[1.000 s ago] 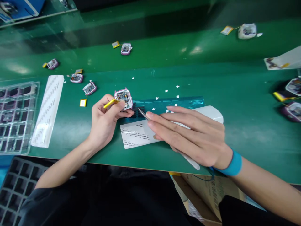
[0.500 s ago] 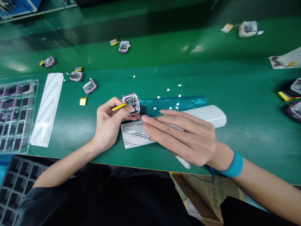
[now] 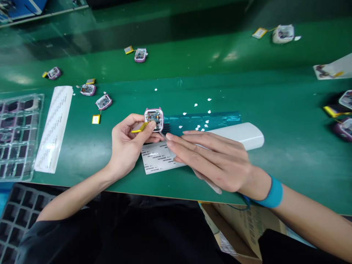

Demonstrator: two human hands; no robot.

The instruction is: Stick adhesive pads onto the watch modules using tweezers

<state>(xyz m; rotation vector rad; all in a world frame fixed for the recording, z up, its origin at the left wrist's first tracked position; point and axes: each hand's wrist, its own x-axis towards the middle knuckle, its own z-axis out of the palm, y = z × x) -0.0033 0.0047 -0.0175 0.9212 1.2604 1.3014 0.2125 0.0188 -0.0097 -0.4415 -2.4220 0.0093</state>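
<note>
Near the middle of the bench, my left hand [image 3: 128, 145] grips a small purple-and-white device [image 3: 157, 116], its circuit board facing up. A yellow-edged battery [image 3: 139, 127] lies by my left thumb, beside the device. My right hand [image 3: 214, 156] holds thin metal tweezers [image 3: 162, 135] between thumb and fingers; their tip touches the lower edge of the device. Under my right hand lies a white printed sheet [image 3: 156, 157]. The tweezers' rear end shows below the palm.
Small white stickers [image 3: 184, 113] lie around a blue film strip [image 3: 225, 118]. Several opened devices [image 3: 103, 102] with batteries sit farther back. At left are a printed strip [image 3: 55, 128] and a clear tray [image 3: 38, 121]. A cardboard box [image 3: 242, 227] is below the bench edge.
The held device has turned slightly and its battery has tilted, showing more of its flat face. My right hand has shifted slightly left, with the tweezers still at the device.
</note>
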